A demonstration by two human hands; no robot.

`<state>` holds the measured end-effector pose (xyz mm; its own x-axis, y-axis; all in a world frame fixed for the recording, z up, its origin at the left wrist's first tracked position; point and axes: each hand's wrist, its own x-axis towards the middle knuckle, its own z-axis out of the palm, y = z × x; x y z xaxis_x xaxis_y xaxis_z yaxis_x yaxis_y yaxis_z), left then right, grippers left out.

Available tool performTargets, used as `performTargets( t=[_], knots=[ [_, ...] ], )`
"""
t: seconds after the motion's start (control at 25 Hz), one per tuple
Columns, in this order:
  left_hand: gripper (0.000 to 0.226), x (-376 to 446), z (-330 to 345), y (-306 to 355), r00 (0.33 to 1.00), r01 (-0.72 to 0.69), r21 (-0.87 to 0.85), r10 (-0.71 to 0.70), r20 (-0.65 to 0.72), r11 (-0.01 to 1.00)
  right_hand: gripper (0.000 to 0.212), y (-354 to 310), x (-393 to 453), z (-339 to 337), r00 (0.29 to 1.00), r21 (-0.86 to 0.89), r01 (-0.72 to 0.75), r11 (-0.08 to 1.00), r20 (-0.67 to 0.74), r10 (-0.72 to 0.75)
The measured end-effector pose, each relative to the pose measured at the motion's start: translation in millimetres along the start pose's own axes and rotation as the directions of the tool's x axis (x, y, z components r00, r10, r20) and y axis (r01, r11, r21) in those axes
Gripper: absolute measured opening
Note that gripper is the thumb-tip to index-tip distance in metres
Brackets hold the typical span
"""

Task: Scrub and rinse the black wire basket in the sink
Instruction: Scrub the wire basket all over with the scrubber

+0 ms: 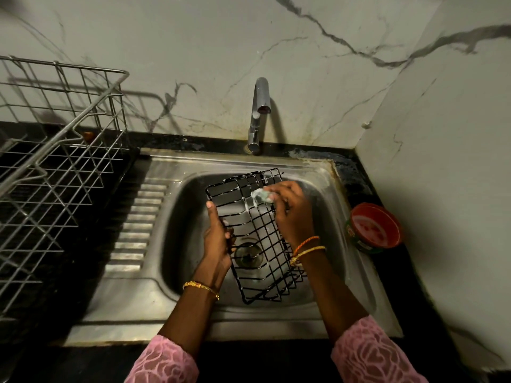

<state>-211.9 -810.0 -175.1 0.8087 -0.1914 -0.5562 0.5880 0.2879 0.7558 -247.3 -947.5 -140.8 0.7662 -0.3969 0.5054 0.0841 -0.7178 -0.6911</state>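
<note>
One black wire basket (257,236), centre of frame, over one steel sink (318,172). One soapy scrub pad (261,195) on it. Two hands: left hand (217,239), right hand (290,211). One tap (258,114), upper centre. One large silver dish rack (55,167), left edge. One red tub (374,228), right. Bangles: one on left wrist, two or three on right, hard to separate. Two pink sleeves, bottom.
</note>
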Motion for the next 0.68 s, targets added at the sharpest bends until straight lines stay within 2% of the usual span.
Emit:
performTargets(
  t=[0.12,0.28,0.44,0.56,0.6,0.68],
  knots=[
    [0.055,0.6,-0.4,0.6,1.0,-0.004,-0.018,0.004,-0.005,1.0,0.017,4.0,-0.8,-1.8,0.998,-0.01,-0.01,1.0,-0.067,0.01],
    [0.055,2.2,-2.2,2.9,1.0,-0.006,-0.031,0.006,-0.007,0.999,0.013,-24.8,-24.4,5.6,0.997,0.042,0.077,0.996,0.004,-0.077],
    [0.054,-0.2,-5.5,6.7,1.0,-0.016,-0.084,0.017,0.01,0.996,0.013,-11.9,-9.0,-7.0,0.998,-0.036,-0.023,0.999,-0.065,0.021],
    [0.053,-0.2,-4.2,8.6,0.999,-0.028,-0.089,0.029,0.014,0.996,0.008,5.5,12.5,-23.5,0.973,-0.031,-0.184,0.982,-0.15,0.178],
    [0.053,0.4,-3.2,7.8,1.0,-0.027,-0.081,0.028,0.012,0.996,0.009,5.0,13.8,-23.9,0.968,-0.015,-0.196,0.98,-0.163,0.191],
    [0.054,1.1,-0.8,5.6,1.0,-0.017,-0.07,0.018,0.009,0.997,0.011,-6.8,7.6,-16.2,0.987,-0.035,-0.116,0.993,-0.119,0.111]
  ],
)
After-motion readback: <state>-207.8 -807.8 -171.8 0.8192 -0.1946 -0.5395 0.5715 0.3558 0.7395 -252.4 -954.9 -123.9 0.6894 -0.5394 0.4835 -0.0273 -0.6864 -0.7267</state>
